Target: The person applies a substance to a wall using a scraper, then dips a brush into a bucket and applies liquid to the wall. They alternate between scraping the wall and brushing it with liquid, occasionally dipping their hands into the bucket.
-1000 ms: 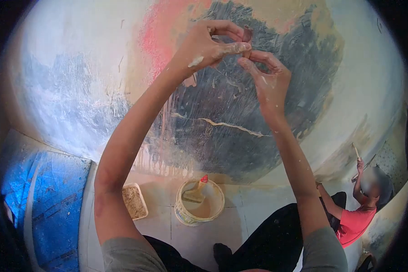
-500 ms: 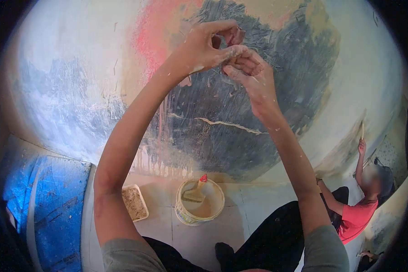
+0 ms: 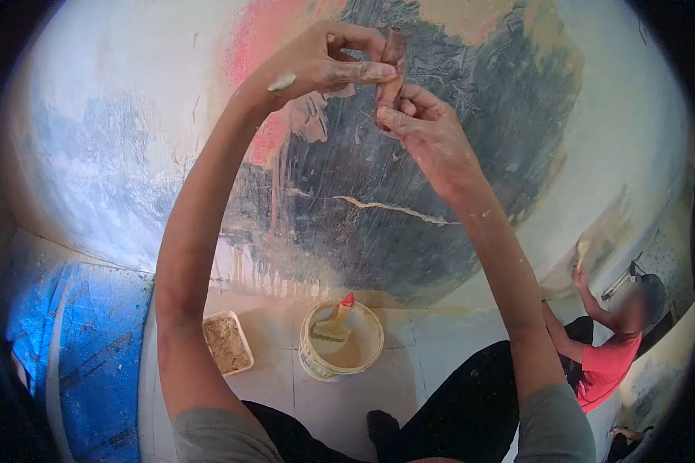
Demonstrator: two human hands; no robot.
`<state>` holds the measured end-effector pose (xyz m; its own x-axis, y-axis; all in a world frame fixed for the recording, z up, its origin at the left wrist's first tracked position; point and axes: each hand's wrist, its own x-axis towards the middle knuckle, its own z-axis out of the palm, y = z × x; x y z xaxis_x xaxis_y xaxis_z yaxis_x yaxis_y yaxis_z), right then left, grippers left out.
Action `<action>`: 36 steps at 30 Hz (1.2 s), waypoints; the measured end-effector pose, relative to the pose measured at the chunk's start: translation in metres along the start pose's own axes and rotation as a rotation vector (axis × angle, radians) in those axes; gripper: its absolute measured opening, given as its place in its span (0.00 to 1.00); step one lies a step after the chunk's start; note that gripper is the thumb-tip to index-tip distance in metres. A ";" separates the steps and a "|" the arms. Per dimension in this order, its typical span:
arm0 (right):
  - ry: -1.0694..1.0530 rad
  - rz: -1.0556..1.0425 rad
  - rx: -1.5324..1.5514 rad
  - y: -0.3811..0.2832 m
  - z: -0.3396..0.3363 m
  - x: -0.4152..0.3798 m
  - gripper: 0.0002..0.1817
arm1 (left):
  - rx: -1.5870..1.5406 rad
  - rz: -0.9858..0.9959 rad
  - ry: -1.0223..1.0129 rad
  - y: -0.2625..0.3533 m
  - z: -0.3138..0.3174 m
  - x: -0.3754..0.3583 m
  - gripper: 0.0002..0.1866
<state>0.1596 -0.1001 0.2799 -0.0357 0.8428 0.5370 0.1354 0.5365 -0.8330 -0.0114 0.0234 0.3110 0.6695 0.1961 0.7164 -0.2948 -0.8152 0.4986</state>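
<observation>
A reddish-brown strip, folded or rolled, stands nearly upright between my two hands in front of the painted wall. My left hand pinches its upper part between thumb and fingers, and pale paste is smeared on that wrist. Lower down, my right hand grips the bottom end, its fingertips dusty. Behind the hands the wall carries a dark grey patch, a red patch and a pale, jagged crack.
Below stands a bucket with a wide brush in it. A tray of sandy material lies beside my left arm, near a blue covered object. At right, a person in a red shirt works a tool against the wall.
My hands have shifted from being bunched together to one above the other, bringing the brown strip into view. The co-worker's raised hand has moved down and left.
</observation>
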 end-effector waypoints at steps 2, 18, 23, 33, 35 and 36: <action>0.028 -0.013 -0.118 0.002 0.000 0.001 0.08 | 0.027 0.044 0.007 -0.002 0.001 0.001 0.15; 0.061 -0.037 -0.063 0.001 0.009 0.002 0.09 | -0.071 0.212 0.105 -0.028 0.011 0.018 0.15; 0.091 -0.285 -0.699 0.009 -0.005 0.015 0.11 | -0.046 -0.022 0.154 -0.036 -0.013 -0.004 0.12; -0.761 -1.208 -1.741 0.000 0.007 0.084 0.20 | 0.487 0.211 1.382 -0.130 -0.048 -0.069 0.12; -0.776 -1.089 -1.706 -0.018 0.009 0.117 0.27 | 0.644 0.234 1.350 -0.144 -0.044 -0.080 0.17; -0.784 -1.075 -1.716 -0.023 0.006 0.129 0.27 | 0.628 0.230 1.353 -0.147 -0.041 -0.081 0.17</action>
<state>0.1455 -0.0032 0.3679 -0.9110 0.4068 0.0683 0.2888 0.5110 0.8096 -0.0507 0.1496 0.1999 -0.5674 0.0898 0.8185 0.2631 -0.9222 0.2836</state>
